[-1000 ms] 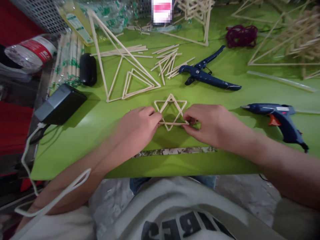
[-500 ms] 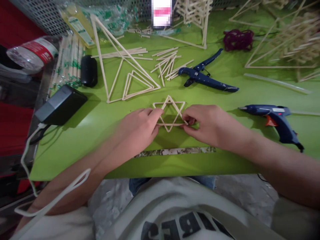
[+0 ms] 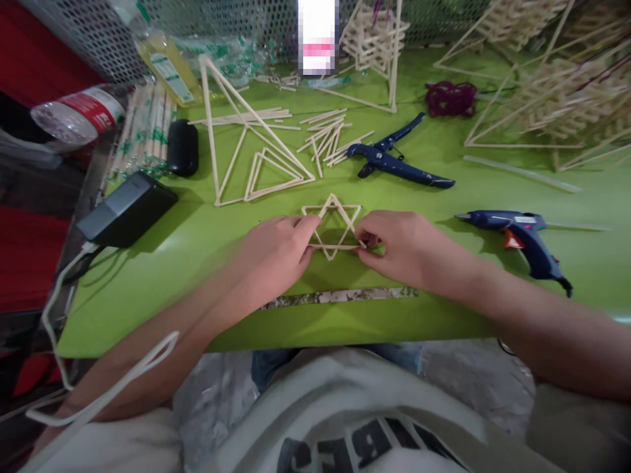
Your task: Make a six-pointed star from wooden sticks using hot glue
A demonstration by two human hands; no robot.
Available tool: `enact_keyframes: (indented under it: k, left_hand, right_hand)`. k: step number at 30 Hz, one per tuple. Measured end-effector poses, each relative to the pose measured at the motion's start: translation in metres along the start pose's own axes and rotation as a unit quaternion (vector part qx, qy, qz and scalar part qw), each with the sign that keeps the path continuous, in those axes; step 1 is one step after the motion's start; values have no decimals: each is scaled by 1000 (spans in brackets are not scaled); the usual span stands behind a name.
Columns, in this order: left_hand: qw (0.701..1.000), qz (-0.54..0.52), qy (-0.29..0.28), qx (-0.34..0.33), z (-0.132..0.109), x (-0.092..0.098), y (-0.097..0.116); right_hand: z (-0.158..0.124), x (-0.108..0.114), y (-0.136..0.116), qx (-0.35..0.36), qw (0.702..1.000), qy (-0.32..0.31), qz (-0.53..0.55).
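A small six-pointed star of thin wooden sticks [image 3: 333,221] lies flat on the green table [image 3: 197,249], near its front edge. My left hand [image 3: 276,253] pinches the star's lower left corner with closed fingers. My right hand [image 3: 401,246] pinches the lower right corner, fingers curled. Both hands rest on the tabletop on either side of the star.
A blue glue gun [image 3: 517,233] lies to the right, blue cutters [image 3: 394,161] behind the star. Nested stick triangles [image 3: 256,164] and loose sticks [image 3: 330,135] sit behind. A black power adapter [image 3: 125,207], a plastic bottle [image 3: 79,115] and a camouflage strip [image 3: 340,296] are also nearby.
The view has tilted up slightly, showing more of the table's back. My hands stay on the star's lower corners; the left fingers shifted a little along its edge.
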State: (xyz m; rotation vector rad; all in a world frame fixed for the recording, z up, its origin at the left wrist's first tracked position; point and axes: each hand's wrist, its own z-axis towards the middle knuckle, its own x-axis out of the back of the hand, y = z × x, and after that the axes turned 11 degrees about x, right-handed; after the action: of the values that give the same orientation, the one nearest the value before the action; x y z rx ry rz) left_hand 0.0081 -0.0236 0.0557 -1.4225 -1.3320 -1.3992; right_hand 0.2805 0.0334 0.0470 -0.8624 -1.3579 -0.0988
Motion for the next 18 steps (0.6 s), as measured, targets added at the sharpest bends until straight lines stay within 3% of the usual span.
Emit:
enact_keyframes:
  k: [8, 14, 16, 18]
  left_hand:
    - [1000, 9, 18, 5, 1, -1, -5]
    - [998, 47, -5, 50, 2, 7, -8]
    - [997, 57, 20, 45, 8, 17, -9]
    - [994, 39, 101, 16, 7, 32, -18]
  right_hand:
    - [-4, -2, 1, 10, 999, 17, -26]
    - [-7, 12, 3, -3, 999, 13, -43]
    - [-9, 19, 4, -4, 998, 41, -55]
    - [-12, 27, 5, -8, 994, 84, -62]
